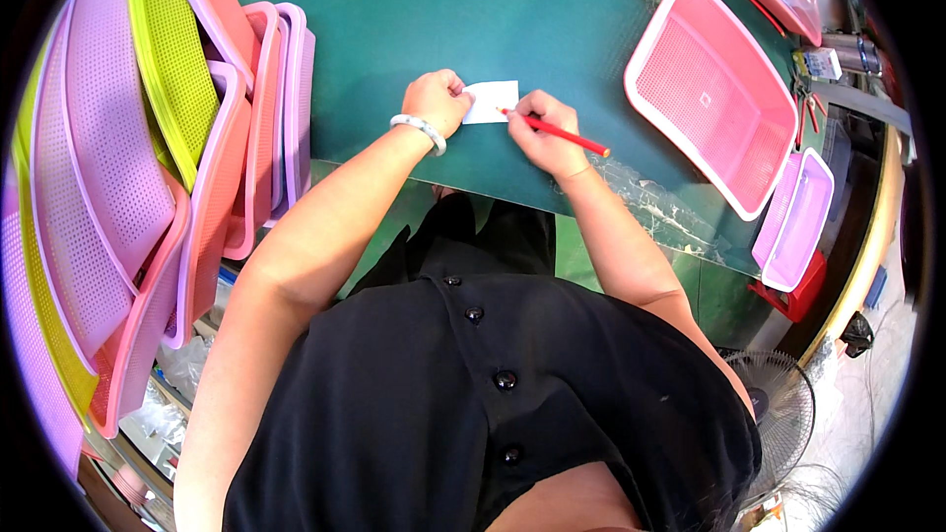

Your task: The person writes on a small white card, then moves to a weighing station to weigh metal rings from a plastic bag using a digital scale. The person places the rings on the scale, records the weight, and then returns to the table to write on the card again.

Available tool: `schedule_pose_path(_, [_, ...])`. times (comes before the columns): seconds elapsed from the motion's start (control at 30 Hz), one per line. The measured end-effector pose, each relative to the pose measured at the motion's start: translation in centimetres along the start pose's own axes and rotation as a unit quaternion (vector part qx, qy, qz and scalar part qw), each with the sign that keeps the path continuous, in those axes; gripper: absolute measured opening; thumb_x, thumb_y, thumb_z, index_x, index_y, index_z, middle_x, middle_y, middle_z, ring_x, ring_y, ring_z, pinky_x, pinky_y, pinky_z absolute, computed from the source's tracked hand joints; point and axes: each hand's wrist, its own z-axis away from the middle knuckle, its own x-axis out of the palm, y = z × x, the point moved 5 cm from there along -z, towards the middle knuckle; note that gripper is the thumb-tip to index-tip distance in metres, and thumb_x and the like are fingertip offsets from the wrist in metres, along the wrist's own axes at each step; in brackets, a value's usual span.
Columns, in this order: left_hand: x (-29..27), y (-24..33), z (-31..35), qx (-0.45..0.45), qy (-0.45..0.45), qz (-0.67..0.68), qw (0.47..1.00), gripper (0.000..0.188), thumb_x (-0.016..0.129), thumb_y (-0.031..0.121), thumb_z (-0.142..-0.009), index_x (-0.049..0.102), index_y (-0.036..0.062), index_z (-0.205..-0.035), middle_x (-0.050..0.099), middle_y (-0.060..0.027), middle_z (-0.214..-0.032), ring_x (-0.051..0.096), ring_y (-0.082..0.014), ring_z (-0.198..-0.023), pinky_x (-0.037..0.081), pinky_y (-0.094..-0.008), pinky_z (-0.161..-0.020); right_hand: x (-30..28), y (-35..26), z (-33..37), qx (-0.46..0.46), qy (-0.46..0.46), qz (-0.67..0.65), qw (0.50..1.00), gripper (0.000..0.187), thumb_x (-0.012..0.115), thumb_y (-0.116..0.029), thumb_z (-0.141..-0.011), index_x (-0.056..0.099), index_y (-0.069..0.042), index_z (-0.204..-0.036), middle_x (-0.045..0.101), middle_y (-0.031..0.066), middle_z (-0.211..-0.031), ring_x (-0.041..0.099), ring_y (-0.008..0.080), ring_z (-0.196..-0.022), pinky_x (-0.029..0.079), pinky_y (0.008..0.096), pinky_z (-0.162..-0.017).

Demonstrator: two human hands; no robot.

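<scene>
A small white sheet of paper (492, 99) lies on the green tabletop (443, 10), near its front edge. My left hand (438, 102), with a pale bangle at the wrist, has its fingers curled closed at the paper's left edge and pins it there. In my right hand (544, 133) is a red pencil (572, 135), gripped like a writing tool. Its tip meets the lower right part of the paper, while the back end slants to the right. Any marks on the sheet are too small to make out.
Stacked purple, yellow-green and coral perforated baskets (108, 118) crowd the left side. To the right lies a large pink basket (714, 99), with a small purple basket (796, 222) beside it. Pliers (810, 108) sit near the right edge. A fan (778, 414) stands low at right.
</scene>
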Motion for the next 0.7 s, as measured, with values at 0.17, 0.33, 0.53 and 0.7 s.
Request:
schedule_pose_path(0.17, [0.3, -0.4, -0.2, -0.003, -0.006, 0.016, 1.0, 0.019, 0.068, 0.019, -0.067, 0.059, 0.0021, -0.07, 0.06, -0.0089, -0.065, 0.057, -0.0175, -0.059, 0.045, -0.03, -0.058, 1.1, -2.3, 0.5, -0.088, -0.018, 0.041, 0.995, 0.012, 0.063, -0.01, -0.066, 0.052, -0.006, -0.063, 0.055, 0.0088, -0.061, 0.055, 0.0264, -0.058, 0.044, 0.0346, -0.052])
schedule_pose_path(0.33, [0.1, -0.1, 0.0, -0.01, -0.011, 0.001, 1.0, 0.019, 0.067, 0.019, -0.067, 0.059, 0.0023, -0.071, 0.06, -0.009, -0.065, 0.058, -0.0186, -0.06, 0.046, -0.0305, -0.059, -0.2, -1.7, 0.6, -0.081, 0.068, 0.132, 0.986, 0.012, 0.062, -0.007, -0.064, 0.05, -0.006, -0.062, 0.052, 0.0091, -0.06, 0.054, 0.0279, -0.056, 0.044, 0.0344, -0.051])
schedule_pose_path(0.53, [0.0, 0.1, 0.1, 0.005, -0.001, -0.002, 1.0, 0.019, 0.067, 0.02, -0.067, 0.059, 0.0027, -0.071, 0.061, -0.01, -0.066, 0.058, -0.0217, -0.062, 0.046, -0.0322, -0.06, -3.3, -2.2, 1.5, 0.039, 0.094, 0.007, 0.995, 0.008, 0.061, -0.007, -0.069, 0.053, -0.004, -0.068, 0.055, 0.011, -0.065, 0.055, 0.0273, -0.06, 0.045, 0.0324, -0.054])
schedule_pose_path(0.7, [0.7, -1.1, -0.5, 0.068, 0.027, -0.024, 0.997, 0.014, 0.066, 0.016, -0.062, 0.058, 0.0053, -0.066, 0.059, -0.0109, -0.064, 0.056, -0.025, -0.06, 0.045, -0.034, -0.058, -6.4, -6.4, 1.3, -0.094, 0.029, 0.1, 0.99, 0.011, 0.062, -0.007, -0.072, 0.06, -0.004, -0.082, 0.056, 0.0119, -0.075, 0.057, 0.0278, -0.068, 0.047, 0.0335, -0.061])
